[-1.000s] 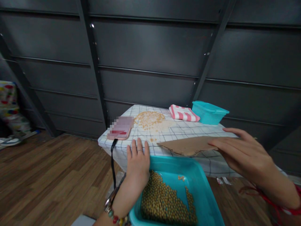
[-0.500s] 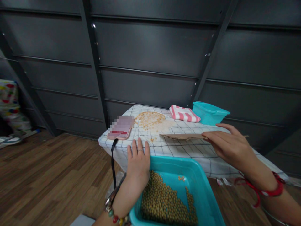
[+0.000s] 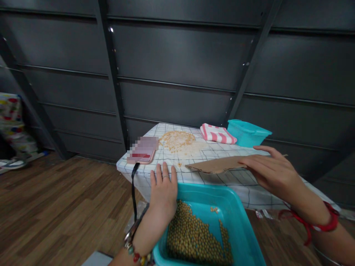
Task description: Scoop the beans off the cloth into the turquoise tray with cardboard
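Observation:
My left hand (image 3: pixel 163 192) lies with its fingers spread on the checked tablecloth (image 3: pixel 227 181), its palm beside the left rim of a teal tub (image 3: pixel 238 210). Round yellow-brown beans (image 3: pixel 194 232) fill the tub's lower part, and a few sit apart near its far wall. A flat piece of brown cardboard (image 3: pixel 213 165) is gripped by my right hand (image 3: pixel 273 170), which hovers over the table's right side. The cardboard tilts, its left end close to the cloth above the tub. Behind it, a scattered patch of small yellowish pieces and pale powder (image 3: pixel 180 142) covers the cloth.
A phone in a pink case (image 3: pixel 142 150) with a black strap (image 3: pixel 133 195) lies at the table's left. At the back right are a folded pink-striped towel (image 3: pixel 217 133) and a smaller teal container (image 3: pixel 246 133). A dark panelled wall (image 3: pixel 177 55) stands behind.
The cardboard has tipped so more of its flat face shows, and its left end has come slightly lower and nearer the tub. My left hand has stayed in place.

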Available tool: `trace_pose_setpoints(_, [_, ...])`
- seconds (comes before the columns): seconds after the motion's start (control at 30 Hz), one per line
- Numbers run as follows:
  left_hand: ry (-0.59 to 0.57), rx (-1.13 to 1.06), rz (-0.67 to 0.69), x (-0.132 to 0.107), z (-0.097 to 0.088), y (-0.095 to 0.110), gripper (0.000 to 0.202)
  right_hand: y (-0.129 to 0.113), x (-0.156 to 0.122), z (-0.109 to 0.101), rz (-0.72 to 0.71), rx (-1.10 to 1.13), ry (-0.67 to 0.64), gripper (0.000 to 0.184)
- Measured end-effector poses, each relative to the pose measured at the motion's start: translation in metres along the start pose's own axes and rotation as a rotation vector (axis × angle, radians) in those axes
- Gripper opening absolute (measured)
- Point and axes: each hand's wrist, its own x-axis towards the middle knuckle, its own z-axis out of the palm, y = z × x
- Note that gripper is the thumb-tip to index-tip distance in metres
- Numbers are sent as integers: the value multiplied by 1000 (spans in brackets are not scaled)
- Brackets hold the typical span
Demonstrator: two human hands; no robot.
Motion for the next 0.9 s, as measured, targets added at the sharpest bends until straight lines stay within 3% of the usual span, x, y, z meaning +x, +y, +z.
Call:
trace_pose_setpoints(0.33, [-3,13,4,2,4,-2,63,-5,-7,-18,-10,41,10,28])
trace_pose_setpoints(0.67, [-14,-7,2,2,1,-1,61,-5,0,-10,-30,-15,17,26])
trace_pose_setpoints(0.9, [-27,1,-6,3,0,-1,63,-7,-5,-21,-13,69,13,26])
